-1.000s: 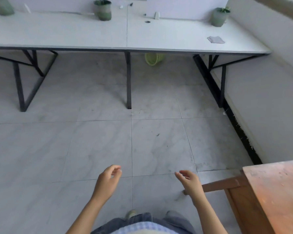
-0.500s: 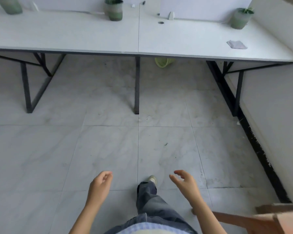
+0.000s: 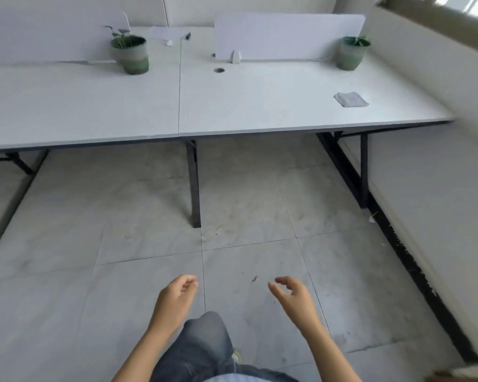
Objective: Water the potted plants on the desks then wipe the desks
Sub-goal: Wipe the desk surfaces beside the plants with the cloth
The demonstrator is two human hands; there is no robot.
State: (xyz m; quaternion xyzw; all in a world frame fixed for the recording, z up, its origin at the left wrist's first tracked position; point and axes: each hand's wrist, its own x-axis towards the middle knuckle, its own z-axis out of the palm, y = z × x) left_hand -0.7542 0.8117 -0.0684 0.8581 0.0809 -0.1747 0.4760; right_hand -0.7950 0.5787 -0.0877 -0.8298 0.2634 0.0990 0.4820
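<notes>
Two white desks (image 3: 260, 106) stand side by side ahead of me. A green potted plant (image 3: 131, 55) sits at the back of the left desk. Another potted plant (image 3: 352, 52) stands at the back right of the right desk. A folded grey cloth (image 3: 351, 99) lies flat near the right desk's front right corner. My left hand (image 3: 175, 297) and my right hand (image 3: 294, 297) hang over the floor well short of the desks, fingers loosely curled, holding nothing.
White divider panels (image 3: 287, 37) stand along the back of the desks. Black metal legs (image 3: 194, 183) hold the desks up. A white wall (image 3: 439, 175) with a dark skirting runs along the right. Grey tiled floor (image 3: 122, 271) lies between me and the desks.
I have stepped closer to the desks and the view has tilted up, so the plants and cloth look larger. The wooden table at the right has left the view. Both hands stay empty.
</notes>
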